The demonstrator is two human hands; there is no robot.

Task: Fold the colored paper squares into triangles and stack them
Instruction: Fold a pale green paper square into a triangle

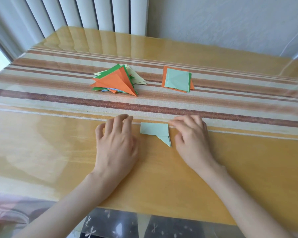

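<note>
left hand: we see its fingers loosely spread, holding nothing, just beside the folded sheet at 9 o'clock
pale green paper: partly folded, flat on the table between our hands, one flap pointing to 5 o'clock
right hand: at the sheet's 3 o'clock, fingertips bunched at its far right corner; we cannot tell whether they pinch or press
triangle stack: at 11 o'clock on the striped cloth, orange on top
square pile: at 1 o'clock, pale green over orange
</note>
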